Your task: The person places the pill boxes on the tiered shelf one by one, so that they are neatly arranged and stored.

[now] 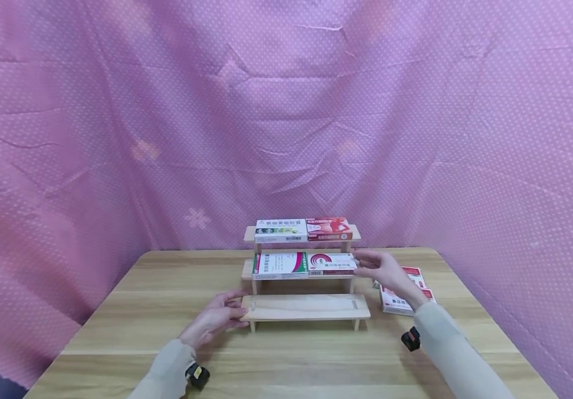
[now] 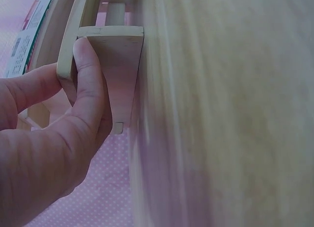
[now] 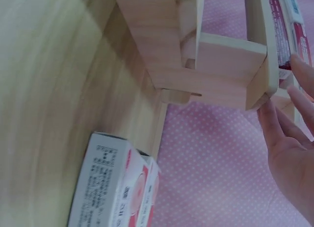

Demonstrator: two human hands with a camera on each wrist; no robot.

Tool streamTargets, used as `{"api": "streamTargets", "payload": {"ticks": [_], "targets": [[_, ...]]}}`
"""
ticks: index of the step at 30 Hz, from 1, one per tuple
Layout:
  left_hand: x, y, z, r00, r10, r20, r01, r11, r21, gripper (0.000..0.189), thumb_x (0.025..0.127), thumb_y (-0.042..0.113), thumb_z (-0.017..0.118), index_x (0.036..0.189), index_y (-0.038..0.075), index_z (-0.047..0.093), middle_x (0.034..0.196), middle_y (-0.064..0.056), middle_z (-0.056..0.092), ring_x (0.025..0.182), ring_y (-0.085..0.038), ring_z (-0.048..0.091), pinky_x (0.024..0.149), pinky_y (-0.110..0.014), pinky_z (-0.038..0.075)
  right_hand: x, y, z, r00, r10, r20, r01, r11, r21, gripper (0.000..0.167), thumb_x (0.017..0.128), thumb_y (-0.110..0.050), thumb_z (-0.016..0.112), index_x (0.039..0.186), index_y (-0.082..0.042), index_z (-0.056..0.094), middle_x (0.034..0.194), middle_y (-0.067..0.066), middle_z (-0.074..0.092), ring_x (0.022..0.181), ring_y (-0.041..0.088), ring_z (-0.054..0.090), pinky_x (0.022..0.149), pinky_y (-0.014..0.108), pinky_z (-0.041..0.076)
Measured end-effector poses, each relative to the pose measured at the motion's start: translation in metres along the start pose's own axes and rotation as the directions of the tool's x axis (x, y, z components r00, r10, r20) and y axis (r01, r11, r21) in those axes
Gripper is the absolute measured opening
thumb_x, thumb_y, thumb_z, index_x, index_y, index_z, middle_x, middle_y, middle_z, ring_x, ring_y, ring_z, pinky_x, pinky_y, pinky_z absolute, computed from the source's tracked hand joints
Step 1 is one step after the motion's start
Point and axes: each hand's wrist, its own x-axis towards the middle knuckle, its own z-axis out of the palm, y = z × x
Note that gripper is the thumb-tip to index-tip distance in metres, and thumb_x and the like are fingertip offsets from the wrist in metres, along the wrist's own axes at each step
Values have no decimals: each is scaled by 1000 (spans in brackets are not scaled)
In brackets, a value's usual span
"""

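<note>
A three-tier wooden display rack [image 1: 306, 308] stands on the table. My left hand [image 1: 218, 316] pinches the left end of its lowest board; in the left wrist view the fingers [image 2: 88, 85] bend around that board's end. At the right end of the middle tier, my right hand [image 1: 385, 271] touches the end of a white and red medicine box [image 1: 332, 262], and one fingertip meets the board's corner in the right wrist view. Beside that box lies a white, green and magenta medicine box [image 1: 280, 264]. The top tier holds a white and green box [image 1: 280, 229] and a red box [image 1: 328, 227].
Two more red and white medicine boxes [image 1: 396, 305] lie on the table [image 1: 177, 282] to the right of the rack, partly behind my right forearm. A pink dotted cloth [image 1: 286, 122] hangs behind the table and along its sides.
</note>
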Motion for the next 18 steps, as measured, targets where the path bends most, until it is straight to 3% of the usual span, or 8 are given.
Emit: {"api": "streamTargets", "payload": {"ticks": [7, 13, 18], "targets": [[-2, 0, -2, 1000, -6, 21, 6, 1000, 0, 67, 89, -3, 60, 148, -9, 28, 114, -21, 53, 91, -24, 65, 89, -39, 59, -11, 13, -11, 996, 45, -72, -46, 999, -16, 51, 90, -29, 71, 134, -5, 59, 133, 16, 62, 120, 24, 61, 96, 26, 54], [-2, 2, -4, 998, -19, 55, 19, 1000, -3, 72, 87, -4, 61, 149, -7, 26, 120, -25, 52, 96, -27, 65, 91, -40, 58, -21, 28, -26, 996, 58, -74, -59, 998, -9, 53, 89, -28, 72, 133, -2, 58, 132, 18, 62, 109, 6, 64, 92, 19, 53], [1, 2, -4, 998, -19, 55, 20, 1000, -6, 71, 86, -6, 61, 149, -7, 26, 119, -25, 51, 96, -27, 65, 92, -41, 58, -29, 36, -37, 998, 60, -36, -59, 998, 17, 52, 89, -21, 71, 133, 2, 56, 133, 25, 58, 108, 8, 65, 91, 17, 53]]}}
